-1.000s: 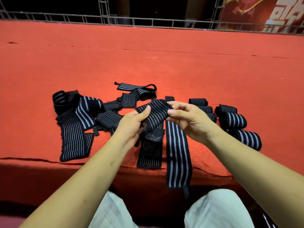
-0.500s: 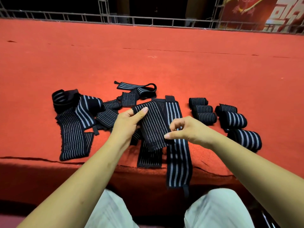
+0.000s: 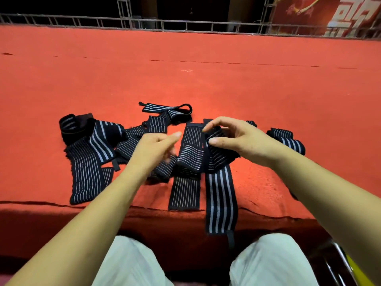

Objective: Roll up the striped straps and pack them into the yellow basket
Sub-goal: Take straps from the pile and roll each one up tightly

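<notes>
Several black straps with white stripes lie on the red carpeted platform [image 3: 206, 79]. My right hand [image 3: 239, 139] pinches the folded end of a thin-striped strap [image 3: 218, 157] between thumb and curled fingers, just above the carpet. Beside it another thin-striped strap [image 3: 191, 145] lies flat. My left hand [image 3: 152, 147] hovers at that strap's left edge, thumb straight, fingers blurred, holding nothing that I can see. A wide-striped strap [image 3: 220, 203] hangs over the platform's front edge. Rolled straps [image 3: 288, 141] sit behind my right wrist, partly hidden.
A loose heap of straps [image 3: 88, 153] covers the carpet to the left. A yellow edge [image 3: 358, 273] shows at the bottom right corner beside dark metal bars. My knees in light trousers [image 3: 268, 263] are below the platform edge. A metal railing [image 3: 185, 23] runs along the far side.
My right hand has lifted up and right, folding the thin-striped strap's end over. My left thumb has come off the strap, and that hand has shifted slightly right.
</notes>
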Motion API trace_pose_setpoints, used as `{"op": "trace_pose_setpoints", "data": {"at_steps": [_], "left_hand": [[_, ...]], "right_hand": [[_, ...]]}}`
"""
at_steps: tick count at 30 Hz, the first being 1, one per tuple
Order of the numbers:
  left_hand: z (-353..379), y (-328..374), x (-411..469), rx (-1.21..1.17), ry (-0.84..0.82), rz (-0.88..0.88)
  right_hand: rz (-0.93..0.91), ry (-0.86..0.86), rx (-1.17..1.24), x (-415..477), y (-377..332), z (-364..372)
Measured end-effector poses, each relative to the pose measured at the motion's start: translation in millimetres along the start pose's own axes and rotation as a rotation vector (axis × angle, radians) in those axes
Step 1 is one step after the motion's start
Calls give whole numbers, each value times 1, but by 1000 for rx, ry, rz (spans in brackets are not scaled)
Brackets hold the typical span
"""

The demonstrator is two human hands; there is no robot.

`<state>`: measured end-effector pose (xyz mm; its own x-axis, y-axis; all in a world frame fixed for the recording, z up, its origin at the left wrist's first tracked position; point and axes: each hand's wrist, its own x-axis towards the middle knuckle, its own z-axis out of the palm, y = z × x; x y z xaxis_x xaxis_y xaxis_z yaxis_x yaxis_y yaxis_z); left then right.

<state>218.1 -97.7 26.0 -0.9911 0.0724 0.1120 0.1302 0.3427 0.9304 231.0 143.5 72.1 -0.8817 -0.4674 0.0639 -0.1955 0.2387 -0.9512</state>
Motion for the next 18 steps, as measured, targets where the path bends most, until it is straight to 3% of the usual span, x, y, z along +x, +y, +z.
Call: {"op": "trace_pose_setpoints", "data": {"at_steps": [3,6,11,15,18], "left_hand": [[4,5,-3,96,-271,244],[12,4,-2,170,-365,323],[17,11,-9,-163,-323,264],[17,17,-9,-138,-347,246],[18,17,-9,-227,-380,155]], "right_hand": [[-17,-106,-94,3,-14,2],[-33,-95,-111,5,-21,2],[14,36,-78,3,-18,-3],[218,59,84,5,-8,-10],[224,137,214,14,-6,-20]]}}
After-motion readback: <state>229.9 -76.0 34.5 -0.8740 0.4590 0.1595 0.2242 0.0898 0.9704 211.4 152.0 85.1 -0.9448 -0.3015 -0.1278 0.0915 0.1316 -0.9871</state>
